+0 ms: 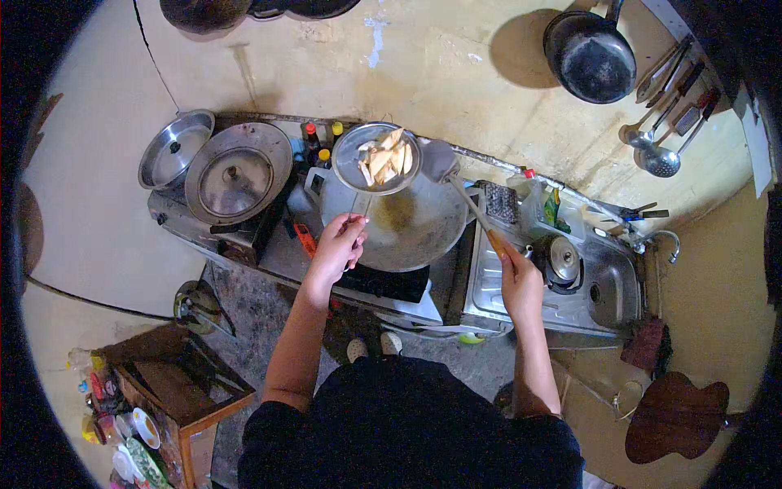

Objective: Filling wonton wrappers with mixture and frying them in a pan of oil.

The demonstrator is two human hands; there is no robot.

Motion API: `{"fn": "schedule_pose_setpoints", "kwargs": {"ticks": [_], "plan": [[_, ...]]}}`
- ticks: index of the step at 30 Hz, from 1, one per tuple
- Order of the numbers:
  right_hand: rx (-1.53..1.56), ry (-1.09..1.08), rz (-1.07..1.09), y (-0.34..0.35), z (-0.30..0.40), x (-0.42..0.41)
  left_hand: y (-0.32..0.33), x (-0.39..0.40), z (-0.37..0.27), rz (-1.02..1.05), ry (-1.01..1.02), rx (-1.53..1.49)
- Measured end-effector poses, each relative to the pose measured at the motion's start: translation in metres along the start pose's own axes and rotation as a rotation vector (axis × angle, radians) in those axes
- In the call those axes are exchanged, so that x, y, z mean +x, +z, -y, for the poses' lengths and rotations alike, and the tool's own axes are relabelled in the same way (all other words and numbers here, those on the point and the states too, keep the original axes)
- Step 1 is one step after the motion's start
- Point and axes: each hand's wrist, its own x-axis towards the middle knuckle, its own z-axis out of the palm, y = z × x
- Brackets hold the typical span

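Note:
My left hand (338, 247) grips the handle of a metal strainer (348, 162), which is held above a large wok (427, 226). Several pale, wedge-like food pieces (386, 160) lie in the strainer. My right hand (521, 281) is closed round the wooden handle of a metal spatula (441, 162), its blade raised beside the strainer's right rim. A little brownish liquid (396, 211) shows at the bottom of the wok, which stands on a black stove (385, 282).
A second wok with a lid (235, 183) and a metal basin (176, 150) stand at the left. Bottles (311, 142) are behind the strainer. At the right are a kettle (563, 260) and a steel sink (613, 296). A frying pan (589, 58) hangs on the wall.

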Motion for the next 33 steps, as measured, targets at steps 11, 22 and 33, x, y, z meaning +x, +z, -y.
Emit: {"fn": "schedule_pose_setpoints", "kwargs": {"ticks": [11, 22, 33], "plan": [[-0.076, -0.048, 0.125, 0.067, -0.034, -0.043, -0.010, 0.000, 0.042, 0.012, -0.082, 0.071], [-0.238, -0.172, 0.187, 0.120, -0.064, -0.047, 0.014, -0.007, -0.001, 0.016, 0.001, 0.051], [-0.223, -0.092, 0.300, 0.136, -0.071, -0.058, 0.005, -0.011, 0.017, -0.038, -0.072, 0.070]]}}
